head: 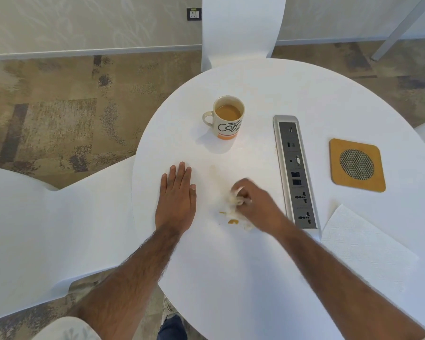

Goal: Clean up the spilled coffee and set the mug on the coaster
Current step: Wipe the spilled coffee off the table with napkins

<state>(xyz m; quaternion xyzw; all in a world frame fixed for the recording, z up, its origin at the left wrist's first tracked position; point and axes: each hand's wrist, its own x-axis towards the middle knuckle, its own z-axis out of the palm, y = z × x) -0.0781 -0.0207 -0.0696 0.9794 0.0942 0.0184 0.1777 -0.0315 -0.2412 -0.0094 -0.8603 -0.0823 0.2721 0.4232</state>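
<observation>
Mug (228,117) sits upright on table (255,266), well apart from coaster (357,165). Right hand (254,202) pinches crumpled tissue (231,202) over coffee spill (232,221); left hand (177,200) flat, fingers together.

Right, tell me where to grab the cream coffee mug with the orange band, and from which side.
Take the cream coffee mug with the orange band by its looped handle, which points left, toward the flat left hand. It stands upright and nearly full, so come in level from the left and keep it upright.
</observation>
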